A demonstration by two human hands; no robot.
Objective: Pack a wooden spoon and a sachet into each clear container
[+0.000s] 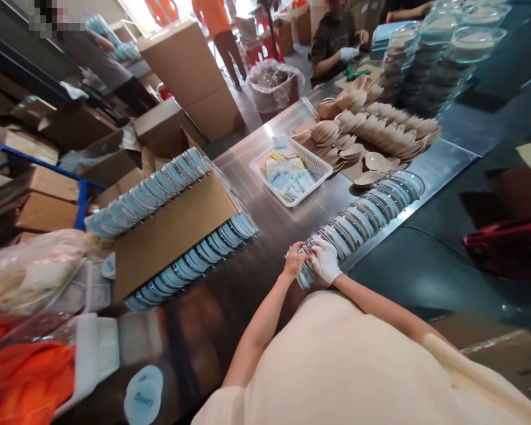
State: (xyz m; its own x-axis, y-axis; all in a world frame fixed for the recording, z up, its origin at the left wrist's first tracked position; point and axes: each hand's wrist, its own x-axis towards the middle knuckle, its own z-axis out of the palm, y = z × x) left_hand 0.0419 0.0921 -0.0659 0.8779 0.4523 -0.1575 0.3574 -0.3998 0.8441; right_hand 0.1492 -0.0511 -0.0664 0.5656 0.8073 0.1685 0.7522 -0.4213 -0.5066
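Note:
My bare left hand point(295, 260) and my white-gloved right hand point(325, 261) are close together at the near end of a long row of round clear lids point(358, 221). The lids stand on edge, nested, with pale discs showing in them. The fingers of my left hand are curled round the rim of a lid at the row's end. Beside them, my right hand's fingers are closed on the same end lids. Fingertips and rims overlap, so the exact grip is partly hidden.
Left on the metal table point(265, 251), a cardboard sheet point(177, 236) separates two more lid rows. A white basket point(292, 200) holds printed packets. Beyond lie wooden spoons point(380, 130) and tall cup stacks point(446, 65). Coworkers, including a gloved person point(334, 44), are farther back.

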